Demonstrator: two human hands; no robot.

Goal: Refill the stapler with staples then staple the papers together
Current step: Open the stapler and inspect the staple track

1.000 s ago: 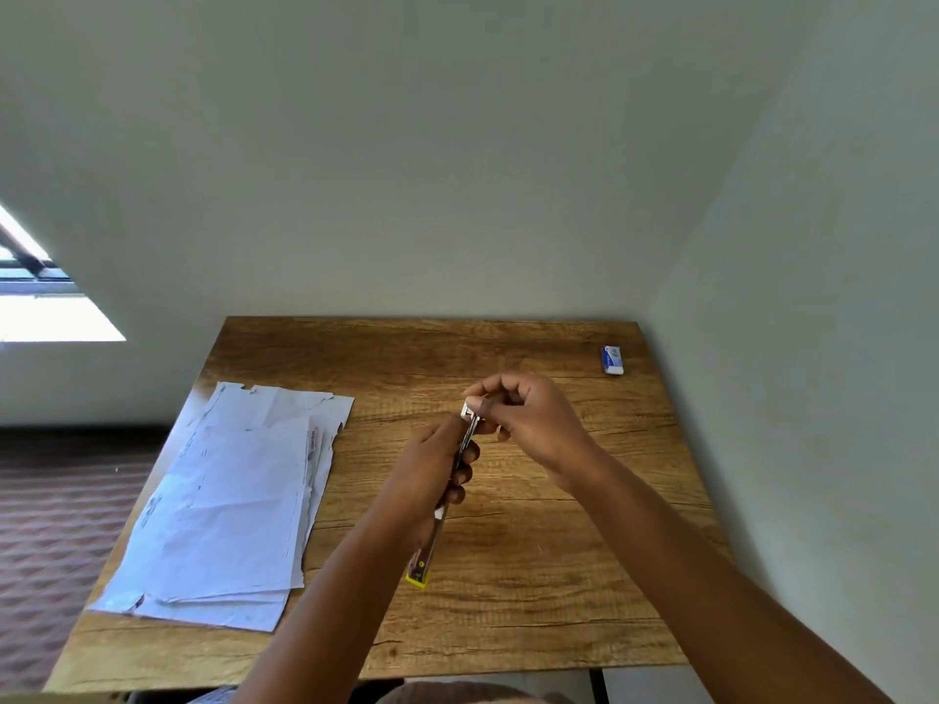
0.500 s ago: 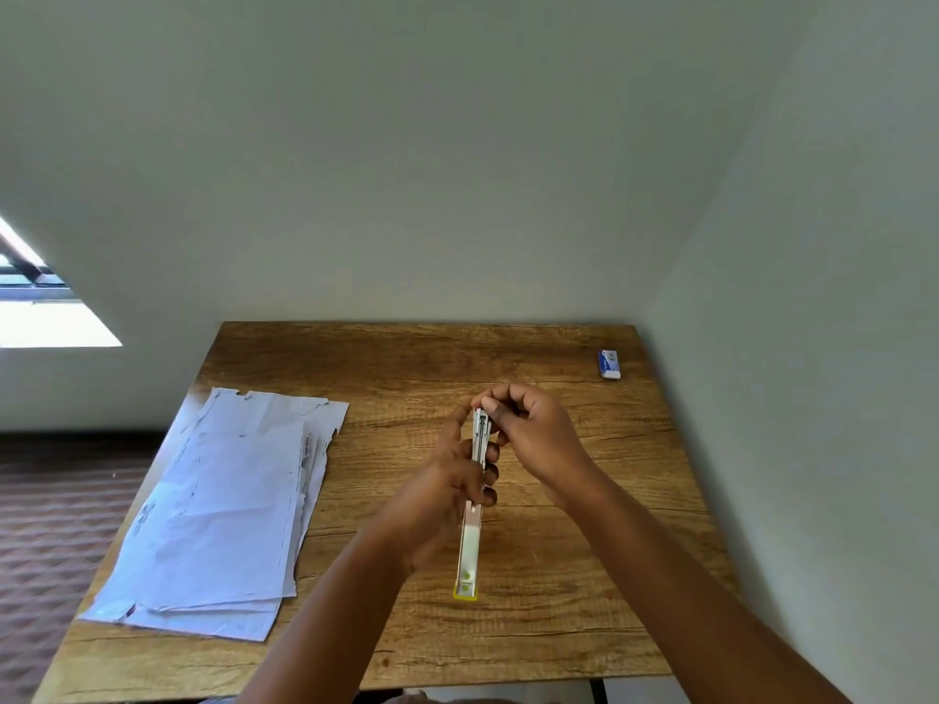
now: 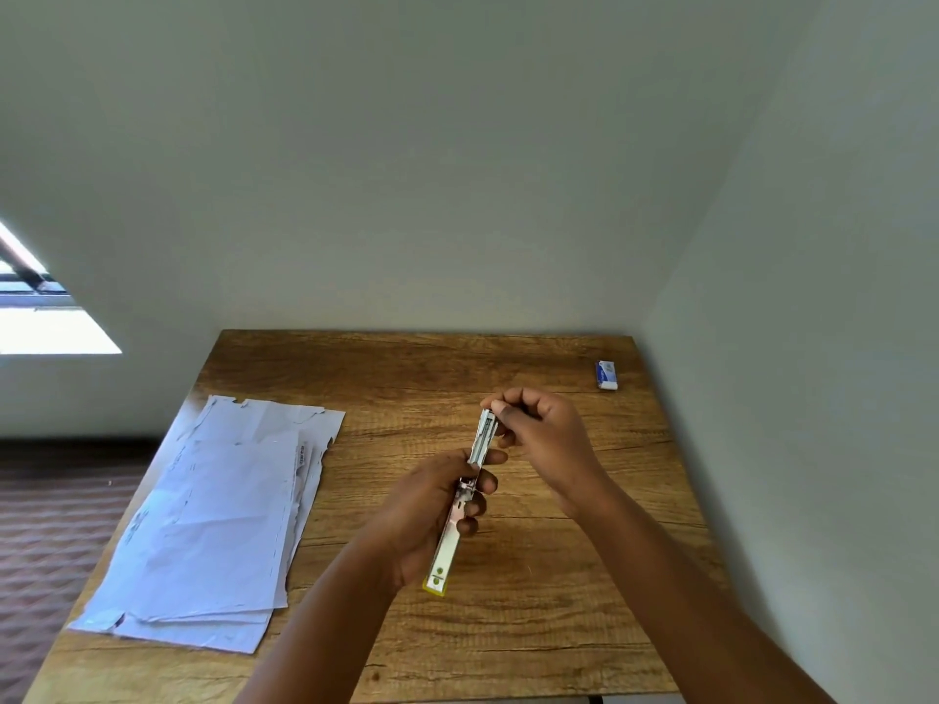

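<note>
Wooden table point(image 3: 386, 378): both hands point(image 3: 546, 439) hold the opened stapler point(image 3: 465, 495).

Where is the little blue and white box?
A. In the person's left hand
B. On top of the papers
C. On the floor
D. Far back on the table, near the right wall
D: the little box lies alone at the far right corner of the table, away from the papers and from both hands, which are busy with the stapler.
</note>
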